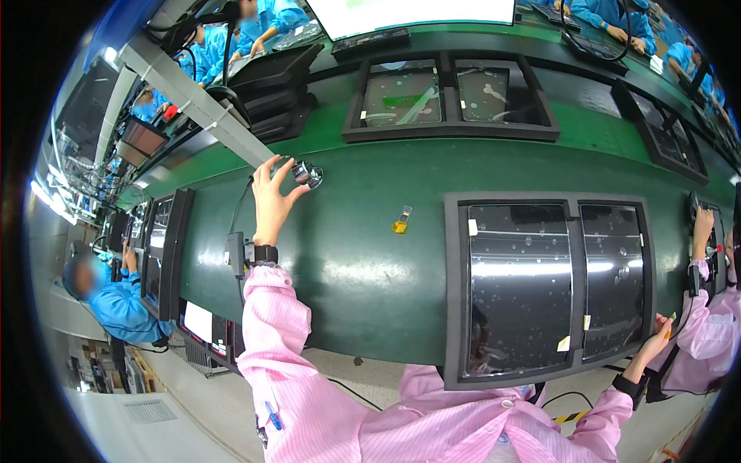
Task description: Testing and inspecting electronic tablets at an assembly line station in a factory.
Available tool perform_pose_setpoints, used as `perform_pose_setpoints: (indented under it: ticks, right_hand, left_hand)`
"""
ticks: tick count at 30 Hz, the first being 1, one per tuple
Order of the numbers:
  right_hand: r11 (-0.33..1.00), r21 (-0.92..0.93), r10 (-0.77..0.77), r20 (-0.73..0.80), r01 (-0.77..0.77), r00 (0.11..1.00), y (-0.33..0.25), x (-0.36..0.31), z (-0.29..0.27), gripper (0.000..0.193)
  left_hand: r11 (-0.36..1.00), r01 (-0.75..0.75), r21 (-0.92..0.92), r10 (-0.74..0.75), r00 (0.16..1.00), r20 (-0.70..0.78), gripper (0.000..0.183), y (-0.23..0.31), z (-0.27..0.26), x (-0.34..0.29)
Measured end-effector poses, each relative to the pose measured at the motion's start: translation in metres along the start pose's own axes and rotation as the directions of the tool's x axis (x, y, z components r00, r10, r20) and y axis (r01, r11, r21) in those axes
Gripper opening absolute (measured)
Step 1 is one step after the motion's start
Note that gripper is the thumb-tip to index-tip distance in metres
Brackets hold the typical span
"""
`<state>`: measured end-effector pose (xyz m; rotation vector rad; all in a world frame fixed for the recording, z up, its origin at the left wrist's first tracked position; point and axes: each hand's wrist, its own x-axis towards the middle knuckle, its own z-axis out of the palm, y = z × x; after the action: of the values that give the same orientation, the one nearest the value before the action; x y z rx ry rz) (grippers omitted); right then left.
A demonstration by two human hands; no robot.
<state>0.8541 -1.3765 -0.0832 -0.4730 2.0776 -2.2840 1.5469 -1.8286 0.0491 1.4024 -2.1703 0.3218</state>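
My left hand (272, 202) reaches to the far left of the green bench, wrist strapped in black. Its thumb and fingers close around the side of a small round, dark, shiny thing (308, 175) whose kind I cannot make out. At the lower right, my right hand (656, 339) is beside the edge of a black foam tray (455, 293). Its fingers pinch a small strip (673, 317) with a greenish tip, too small to name. Two dark glass panels (519, 309) lie in that tray, with small pale tabs. A small yellow film piece (400, 224) with a silvery end lies mid-bench.
Another foam tray (347, 127) with two film-covered panels lies at the back, below a bright monitor (417, 17). A grey post (193, 96) slants at the left. Trays (181, 255) stand at the left edge. A co-worker's hand (703, 224) works at the right.
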Motion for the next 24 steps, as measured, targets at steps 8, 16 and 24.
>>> perform_pose_setpoints:
  ticks: [8, 16, 24]
  right_hand:
    - [0.998, -0.059, -0.007, -0.052, 0.004, 0.999, -0.001, 0.0, 0.0, 0.031]
    - [0.99, -0.135, -0.054, -0.043, 0.048, 0.998, -0.012, -0.007, 0.009, 0.033]
    - [0.993, -0.113, -0.033, -0.04, 0.028, 0.999, -0.033, -0.03, 0.039, 0.034]
  left_hand:
    - [0.995, -0.04, 0.087, 0.045, 0.998, -0.054, 0.066, 0.012, -0.004, 0.0]
    - [0.837, -0.361, -0.412, 0.468, 0.861, 0.197, 0.044, 0.157, -0.019, -0.016]
    - [0.962, -0.222, -0.158, 0.259, 0.926, 0.274, 0.039, 0.137, 0.01, -0.044]
